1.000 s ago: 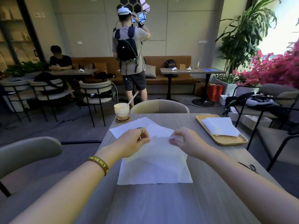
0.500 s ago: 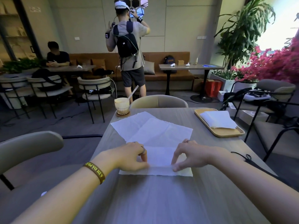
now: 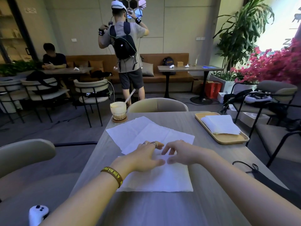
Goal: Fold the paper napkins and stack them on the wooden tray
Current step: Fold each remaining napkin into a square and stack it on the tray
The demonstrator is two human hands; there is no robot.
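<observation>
I have the half-folded napkin (image 3: 156, 178) on the bench (image 3: 162, 212) right before me, with more flat sheets (image 3: 130, 131) beyond it. My left hand (image 3: 145, 158) lies spread, fingers straight, pressing the fold line. My right hand (image 3: 182, 154) arches beside it, fingertips down on the paper, gripping nothing that I can see. The wooden tray (image 3: 228, 140) sits well apart to the right, with a folded stack (image 3: 219, 126) on it. I judge the paper light, limp and quick to tear or skid, so I would pinch it at the corners or the creased edge. My hands hide the crease, and the stack's layers are too fine to count.
</observation>
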